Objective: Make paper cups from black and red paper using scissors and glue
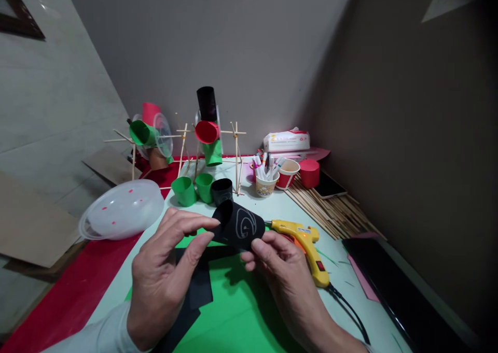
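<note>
A pale tabletop sits wedged into a grey-walled corner, strewn with craft supplies. At lower centre of the frame, a person holds a small black cup rolled from thin paper and marked with a silver swirl. It hangs just above a bright green paper sheet and a flat black paper sheet. The left hand pinches the cup's open rim between thumb and forefinger, while the fingers of the right hand grasp its lower edge. The cup looks light and easily crushed, best gripped gently at rim and seam. A yellow hot-glue gun lies just right of it. Behind, at centre, stands a wooden stick frame hung with red, green and black cups, and a clear plastic lid rests at left.
</note>
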A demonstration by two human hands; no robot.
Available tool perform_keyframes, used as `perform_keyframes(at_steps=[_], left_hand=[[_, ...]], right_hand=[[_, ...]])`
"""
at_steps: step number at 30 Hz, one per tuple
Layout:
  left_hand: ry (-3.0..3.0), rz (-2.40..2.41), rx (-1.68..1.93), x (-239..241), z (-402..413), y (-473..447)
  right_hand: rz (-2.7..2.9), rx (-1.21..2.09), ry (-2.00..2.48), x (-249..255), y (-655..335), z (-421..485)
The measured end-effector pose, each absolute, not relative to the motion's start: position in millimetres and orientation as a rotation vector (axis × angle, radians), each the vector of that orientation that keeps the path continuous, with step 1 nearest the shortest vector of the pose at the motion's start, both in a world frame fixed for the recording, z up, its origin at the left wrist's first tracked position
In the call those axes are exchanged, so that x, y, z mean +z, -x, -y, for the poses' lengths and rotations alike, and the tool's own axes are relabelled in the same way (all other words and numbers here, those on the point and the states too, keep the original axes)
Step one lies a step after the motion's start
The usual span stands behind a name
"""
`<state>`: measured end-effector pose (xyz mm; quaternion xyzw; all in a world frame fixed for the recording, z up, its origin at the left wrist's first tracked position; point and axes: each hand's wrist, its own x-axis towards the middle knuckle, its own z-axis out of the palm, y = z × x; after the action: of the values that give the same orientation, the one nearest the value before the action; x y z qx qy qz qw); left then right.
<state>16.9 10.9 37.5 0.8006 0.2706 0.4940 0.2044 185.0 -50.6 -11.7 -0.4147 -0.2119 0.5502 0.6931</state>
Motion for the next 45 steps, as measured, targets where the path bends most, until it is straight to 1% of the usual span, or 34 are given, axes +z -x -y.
perform_keyframes(at_steps=[5,9,11,17,23,25,28,31,35,45], left_hand=[[-2.343,-0.706,1.39,31,-10,-21],[-2.302,-0.674,1.441,28,-10,-23],[-2.231,-0.72,1.408,29,-11,-24],[-1.963,-0.917,1.045,38,-23,-23],[-1.676,-0.994,0.628,43,-29,-21],[-1.554,-0.99,0.549,43,-28,-22],[-1.36,-0.908,0.475,43,-27,-23],[-1.236,-0.833,0.447,41,-28,-24],[-1.134,-0.883,0.431,37,-26,-26],[-0.972,-0.942,0.59,42,-16,-31]], right_hand=[[0.539,1.227,0.967,-10,-183,56],[0.687,1.161,1.049,-4,-183,60],[0.748,1.102,1.088,0,-185,61],[1.003,0.811,1.247,9,-191,59],[1.147,0.644,1.275,9,-192,60],[1.185,0.618,1.267,8,-192,61],[1.215,0.661,1.253,6,-193,61],[1.234,0.721,1.253,3,-193,62],[1.286,0.725,1.253,-2,-193,63],[1.231,0.753,1.223,-2,-192,60]])
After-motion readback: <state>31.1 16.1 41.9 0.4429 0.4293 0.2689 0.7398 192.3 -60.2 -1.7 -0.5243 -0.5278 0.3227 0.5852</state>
